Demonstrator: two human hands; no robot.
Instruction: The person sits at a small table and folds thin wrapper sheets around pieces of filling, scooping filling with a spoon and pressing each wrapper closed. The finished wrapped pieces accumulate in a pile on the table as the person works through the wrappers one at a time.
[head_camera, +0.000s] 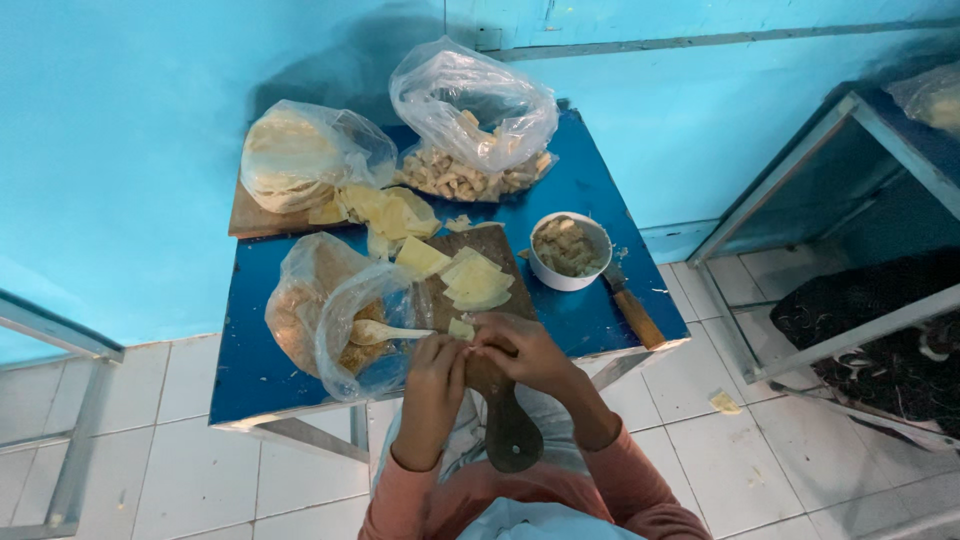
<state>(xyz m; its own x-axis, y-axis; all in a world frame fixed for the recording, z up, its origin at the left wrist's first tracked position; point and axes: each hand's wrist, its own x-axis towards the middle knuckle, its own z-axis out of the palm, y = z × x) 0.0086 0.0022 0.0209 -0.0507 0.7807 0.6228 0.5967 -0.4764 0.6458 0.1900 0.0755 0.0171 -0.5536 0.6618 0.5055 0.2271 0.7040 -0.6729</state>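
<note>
View from above of a small blue-topped metal table (590, 315) set against a turquoise wall (120, 150), with white floor tiles (200, 470) beneath. At the near edge, the left hand (432, 385) and right hand (528, 352) met over a brown wooden cutting board with a rounded handle (508, 425); both sets of fingers were pinched together on a small pale yellow piece of dough (468, 345), held just above the board. A stack of pale yellow dough squares (477, 282) lay on the board's far part. To the left, an open clear plastic bag of brown crumbs (320, 310) held a pale wooden spoon (385, 332). To the right stood a white round bowl of beige filling (568, 250), with a wooden-handled knife (630, 308) just beside it. At the far side lay a clear bag of flat round wrappers (300, 160) and a clear bag of pale cut pieces (470, 140).
</note>
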